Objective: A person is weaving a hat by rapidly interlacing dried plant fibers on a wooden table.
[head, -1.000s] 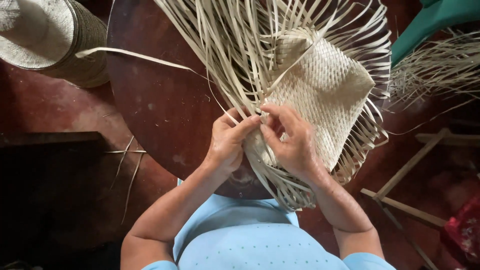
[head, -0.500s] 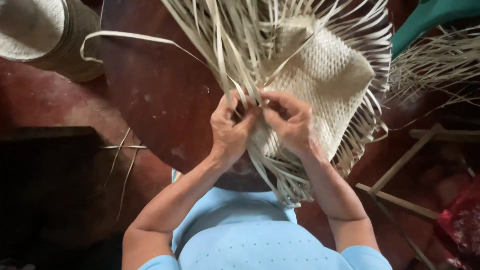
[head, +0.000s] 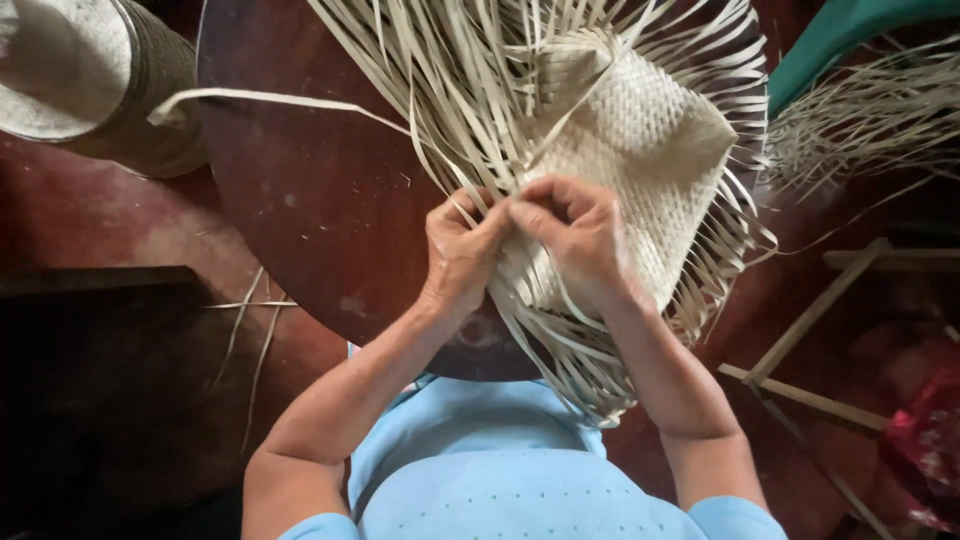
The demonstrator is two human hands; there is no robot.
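Head view: your left hand (head: pixel 458 250) and right hand (head: pixel 578 232) pinched loose straw strips (head: pixel 470 120) at the woven mat (head: pixel 640 160) edge. Strips ran away from you, fingertips touching; mat lay nearer your right.

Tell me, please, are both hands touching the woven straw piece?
Touching: the head view shows the left hand and right hand pinching strips at the woven straw piece.

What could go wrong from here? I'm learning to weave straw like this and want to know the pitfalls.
1. Both the left hand and right hand pinch strips at one spot on the woven straw piece; a thin strip could crease or snap.
2. The many loose strips fan out and cross, so a wrong one might get picked up.
3. The work overhangs the round table near the edge; strips below may snag.
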